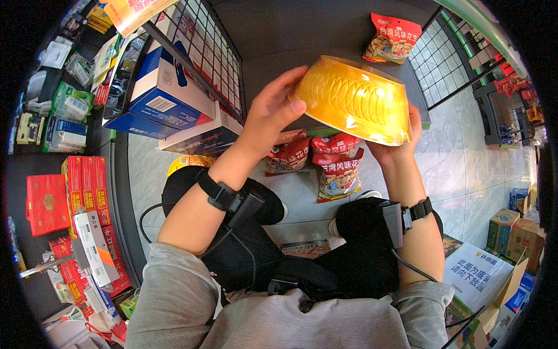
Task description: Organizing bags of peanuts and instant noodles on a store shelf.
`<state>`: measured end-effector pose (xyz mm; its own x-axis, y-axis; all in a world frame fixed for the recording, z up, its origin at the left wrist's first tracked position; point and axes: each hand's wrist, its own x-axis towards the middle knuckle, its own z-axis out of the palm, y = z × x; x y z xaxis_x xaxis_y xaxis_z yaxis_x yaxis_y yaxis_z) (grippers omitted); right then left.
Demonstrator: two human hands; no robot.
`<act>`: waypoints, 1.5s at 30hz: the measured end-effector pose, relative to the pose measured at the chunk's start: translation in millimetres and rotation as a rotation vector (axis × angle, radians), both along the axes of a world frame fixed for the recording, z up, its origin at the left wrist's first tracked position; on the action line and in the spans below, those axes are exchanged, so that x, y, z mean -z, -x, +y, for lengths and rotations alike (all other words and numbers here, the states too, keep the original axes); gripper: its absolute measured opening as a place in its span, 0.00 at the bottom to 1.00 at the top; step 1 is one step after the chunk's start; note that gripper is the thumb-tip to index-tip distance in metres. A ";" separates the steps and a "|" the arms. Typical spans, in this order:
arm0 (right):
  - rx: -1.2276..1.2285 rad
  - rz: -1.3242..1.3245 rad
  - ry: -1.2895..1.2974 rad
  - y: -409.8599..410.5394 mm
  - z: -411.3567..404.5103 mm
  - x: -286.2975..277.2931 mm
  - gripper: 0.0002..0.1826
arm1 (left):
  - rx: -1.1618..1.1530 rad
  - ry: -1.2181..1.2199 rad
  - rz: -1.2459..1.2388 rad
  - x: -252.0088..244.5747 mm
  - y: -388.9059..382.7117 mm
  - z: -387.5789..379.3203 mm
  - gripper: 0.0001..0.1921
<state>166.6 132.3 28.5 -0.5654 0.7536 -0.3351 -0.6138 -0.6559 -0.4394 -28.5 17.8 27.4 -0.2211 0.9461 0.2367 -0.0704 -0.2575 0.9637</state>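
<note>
Both my hands hold a shiny, translucent golden-yellow plastic bowl (355,100) with a ringed pattern on its wall. It is tilted, its right end lower, above the floor and in front of a dark shelf. My left hand (277,107) grips the left end, thumb on the near side. My right hand (399,144) supports the right end from behind and below, its fingers partly hidden by the bowl. Below, red bags of peanuts (340,174) stand on the floor between my feet, beside another red bag (287,157). One more peanut bag (391,39) lies on the dark shelf (279,35).
A black wire grid (222,56) and blue-white cartons (165,98) flank the shelf at left. Near my left knee is a yellow round tub (187,162). Packed goods, including red boxes (87,183), fill the far left shelf. A white-topped box (475,270) and cardboard cartons (525,237) stand at right.
</note>
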 end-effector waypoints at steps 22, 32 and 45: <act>0.049 -0.706 -0.349 12.8 -9.4 15.6 0.35 | -0.092 0.443 -0.444 6.8 -1.2 9.2 0.35; 0.169 -0.983 -0.644 14.6 2.3 34.3 0.36 | -0.202 0.623 -0.428 21.7 -7.6 7.7 0.27; 0.103 -0.767 -0.333 14.0 0.0 23.5 0.32 | -0.184 0.354 -0.224 9.1 10.6 2.5 0.23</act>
<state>152.6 132.3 5.0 -0.1947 0.9164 -0.3497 -0.1155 -0.3754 -0.9196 -39.1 20.4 18.2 -0.4018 0.9004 -0.1667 -0.2713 0.0568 0.9608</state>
